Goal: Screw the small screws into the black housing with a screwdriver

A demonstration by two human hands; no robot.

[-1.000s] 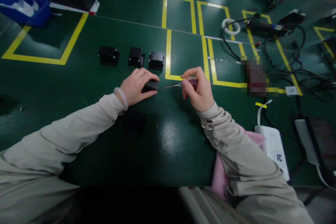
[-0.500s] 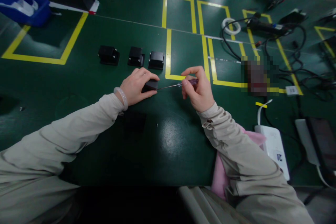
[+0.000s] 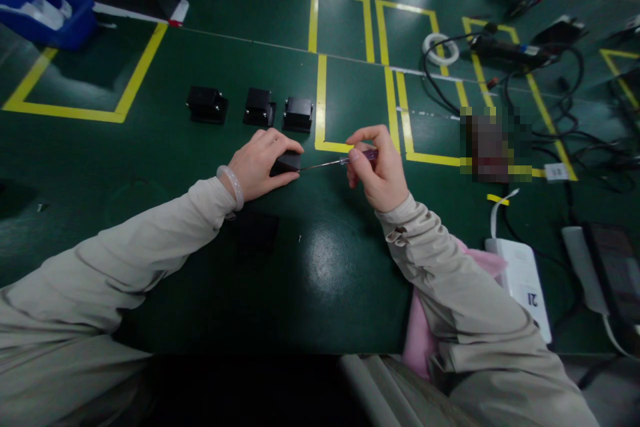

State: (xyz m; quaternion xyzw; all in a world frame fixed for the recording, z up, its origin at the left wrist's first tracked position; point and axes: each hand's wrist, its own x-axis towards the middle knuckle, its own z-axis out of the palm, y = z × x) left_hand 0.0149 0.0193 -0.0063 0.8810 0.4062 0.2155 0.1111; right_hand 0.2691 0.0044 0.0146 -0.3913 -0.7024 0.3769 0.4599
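Grip of the L hand [image 3: 256,165] is closed on a black block [image 3: 287,163], thumb on the near side & fingers on the far side, holding it at the green bench [image 3: 165,153]. R hand [image 3: 381,170] has its grip closed on a screwdriver [image 3: 358,158], approx. level, w/ the tip at the block's R end; can't tell if it sits in a screw. Relative to the block: one black unit [image 3: 299,113] stands just beyond it, w/ a 2nd unit [image 3: 259,107] beyond & a bit L, and a 3rd unit [image 3: 204,105] farther L, all three apart. Nearer the person & slightly L lies a dark flat piece [image 3: 257,233], hard to make out; a small screw [image 3: 300,238] lies nearer too, slightly R. Well L of the block is another small metal bit [image 3: 43,207], & far L beyond is a blue bin [image 3: 83,23] w/ white stuff inside. Far R beyond lies a white ring [image 3: 427,52]; R & nearer, a pink cloth [image 3: 419,337] by the R sleeve, plus a white box [image 3: 523,273] marked "21".
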